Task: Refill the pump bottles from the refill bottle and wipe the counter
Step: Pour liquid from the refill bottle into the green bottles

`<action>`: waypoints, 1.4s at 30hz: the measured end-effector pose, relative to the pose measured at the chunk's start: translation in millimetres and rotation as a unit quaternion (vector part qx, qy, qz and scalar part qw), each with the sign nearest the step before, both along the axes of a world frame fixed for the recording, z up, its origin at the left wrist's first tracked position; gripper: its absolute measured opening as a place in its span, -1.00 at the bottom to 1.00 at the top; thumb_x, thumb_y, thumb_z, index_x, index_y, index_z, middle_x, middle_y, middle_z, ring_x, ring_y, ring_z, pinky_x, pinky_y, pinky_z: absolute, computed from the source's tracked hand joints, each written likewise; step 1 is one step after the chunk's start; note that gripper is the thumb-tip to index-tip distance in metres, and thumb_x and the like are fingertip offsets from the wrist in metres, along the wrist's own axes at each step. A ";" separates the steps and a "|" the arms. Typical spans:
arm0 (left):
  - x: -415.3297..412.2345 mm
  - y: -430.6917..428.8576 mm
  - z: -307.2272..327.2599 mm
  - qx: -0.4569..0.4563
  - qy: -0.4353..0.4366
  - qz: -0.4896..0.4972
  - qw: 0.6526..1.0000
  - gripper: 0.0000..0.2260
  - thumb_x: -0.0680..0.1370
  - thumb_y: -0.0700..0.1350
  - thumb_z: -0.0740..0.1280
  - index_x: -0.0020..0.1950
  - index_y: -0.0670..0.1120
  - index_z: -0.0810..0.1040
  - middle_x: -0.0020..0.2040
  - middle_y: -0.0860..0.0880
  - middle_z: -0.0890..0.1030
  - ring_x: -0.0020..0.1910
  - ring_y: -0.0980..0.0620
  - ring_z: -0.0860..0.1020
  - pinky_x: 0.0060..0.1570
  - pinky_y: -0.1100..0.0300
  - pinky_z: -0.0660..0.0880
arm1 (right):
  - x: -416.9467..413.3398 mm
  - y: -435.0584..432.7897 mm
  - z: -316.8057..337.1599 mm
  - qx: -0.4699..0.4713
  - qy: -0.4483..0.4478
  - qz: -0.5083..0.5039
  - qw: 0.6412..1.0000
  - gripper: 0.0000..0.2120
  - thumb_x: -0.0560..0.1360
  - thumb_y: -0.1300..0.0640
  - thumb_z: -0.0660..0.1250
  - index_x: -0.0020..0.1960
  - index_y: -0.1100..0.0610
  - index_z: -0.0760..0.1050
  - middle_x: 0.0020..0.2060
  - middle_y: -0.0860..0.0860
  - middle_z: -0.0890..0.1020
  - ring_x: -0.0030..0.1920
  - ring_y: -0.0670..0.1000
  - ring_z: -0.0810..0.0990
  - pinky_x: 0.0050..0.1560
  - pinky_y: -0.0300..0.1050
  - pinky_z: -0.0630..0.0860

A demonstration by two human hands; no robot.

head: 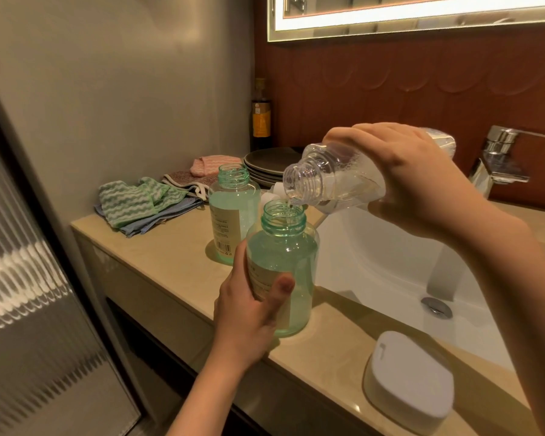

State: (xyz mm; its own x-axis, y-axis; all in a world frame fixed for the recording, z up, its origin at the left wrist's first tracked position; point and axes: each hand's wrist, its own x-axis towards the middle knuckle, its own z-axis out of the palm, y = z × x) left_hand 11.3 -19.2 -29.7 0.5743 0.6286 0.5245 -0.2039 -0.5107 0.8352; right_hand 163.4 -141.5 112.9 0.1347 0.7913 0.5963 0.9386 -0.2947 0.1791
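Head view: nearest the camera, a white rounded lidded box (pixel 409 382) sits on the beige stone counter (pixel 158 247) beside the white sink basin (pixel 390 262). The left hand (pixel 249 313) grips the near green translucent plastic pump bottle (pixel 280 265), fingers and thumb wrapped round its labelled body. This bottle stands upright on the counter edge by the basin, long axis vertical, open neck up, pump removed. The right hand (pixel 412 171) clamps round the clear plastic refill bottle (pixel 331 177) from above. Its long axis lies close to horizontal, base towards the chrome tap (pixel 501 158), mouth tipped down and left directly over the near bottle's neck; a thin stream enters. Behind, a second green translucent pump bottle (pixel 233 212) stands upright, also uncapped. Further back lie striped green, blue and pink cloths (pixel 139 202), stacked grey plates (pixel 271 165) and a dark glass bottle (pixel 261 121). Assessment: both pump bottles appear nearly full, so refilling is close to done; refitting the pumps and wiping the counter remain.
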 end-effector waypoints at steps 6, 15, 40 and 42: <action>0.5 0.7 -0.5 0.004 -0.002 -0.001 1.000 -0.27 0.20 0.62 0.09 0.22 0.22 0.34 0.06 0.42 0.53 0.06 0.33 0.52 0.05 0.19 0.46 | 0.0 0.1 0.2 -0.002 -0.002 -0.001 1.000 -0.19 0.25 0.37 0.50 0.41 0.04 0.28 0.22 0.09 0.53 0.23 0.18 0.47 0.26 0.07 0.34; 0.2 0.2 -0.2 0.005 -0.004 0.000 1.000 -0.30 0.20 0.61 0.09 0.20 0.25 0.34 0.05 0.41 0.53 0.06 0.31 0.53 0.06 0.16 0.49 | -1.2 -0.5 0.5 0.000 -0.007 -0.001 1.000 -0.19 0.25 0.38 0.50 0.41 0.05 0.29 0.21 0.10 0.53 0.23 0.19 0.47 0.25 0.07 0.33; -0.3 0.0 -0.4 0.003 -0.001 0.001 1.000 -0.34 0.21 0.61 0.10 0.19 0.30 0.33 0.05 0.38 0.55 0.05 0.28 0.54 0.05 0.15 0.48 | -2.4 -1.1 0.8 0.001 -0.010 -0.008 1.000 -0.20 0.26 0.39 0.48 0.42 0.04 0.29 0.20 0.08 0.54 0.22 0.17 0.47 0.24 0.02 0.31; -0.3 -0.2 -0.3 0.003 -0.001 0.001 1.000 -0.34 0.20 0.61 0.10 0.18 0.31 0.33 0.05 0.37 0.55 0.06 0.27 0.54 0.05 0.15 0.48 | -2.1 -0.7 0.5 0.000 -0.010 -0.008 1.000 -0.19 0.25 0.39 0.49 0.41 0.04 0.29 0.19 0.09 0.54 0.21 0.17 0.47 0.24 0.02 0.31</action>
